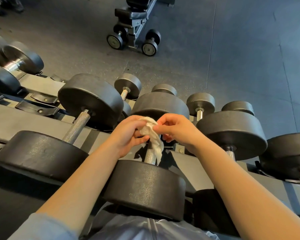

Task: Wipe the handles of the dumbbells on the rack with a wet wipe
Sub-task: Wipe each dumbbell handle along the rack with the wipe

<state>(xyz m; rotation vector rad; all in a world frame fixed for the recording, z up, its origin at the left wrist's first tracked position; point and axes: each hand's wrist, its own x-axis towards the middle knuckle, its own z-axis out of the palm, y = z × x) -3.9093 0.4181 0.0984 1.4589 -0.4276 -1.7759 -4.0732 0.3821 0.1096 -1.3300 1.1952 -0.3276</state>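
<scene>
- Head view looks down over a grey metal dumbbell rack (42, 87) whose rails run from lower left to right, loaded with black round-headed dumbbells.
- Both bare forearms reach in from the bottom edge and meet above the middle dumbbell (145, 187) of the near row.
- Left hand (128, 134) has its fingers curled round the upper bunch of a crumpled white wet wipe (152, 135), gripping it.
- Right hand (177, 127) pinches the same wipe near its top between thumb and fingertips, the other fingers curled loosely beneath.
- Wipe's lower end hangs down and lies against the knurled silver handle (150, 155) of that middle dumbbell, just above its near black head.
- To the left sits a larger black dumbbell with a bare knurled silver handle (77, 128), touched by neither hand.
- To the right, another black dumbbell (232, 134) rests on the rack, its handle mostly hidden behind the right forearm.
- Beyond the rack, on the dark speckled rubber floor (232, 49), a black padded bench on a grey frame (137, 19) stands with two small black dumbbells beside its feet.
- Light blue sleeve (42, 227) covers the left upper arm at the bottom edge.
</scene>
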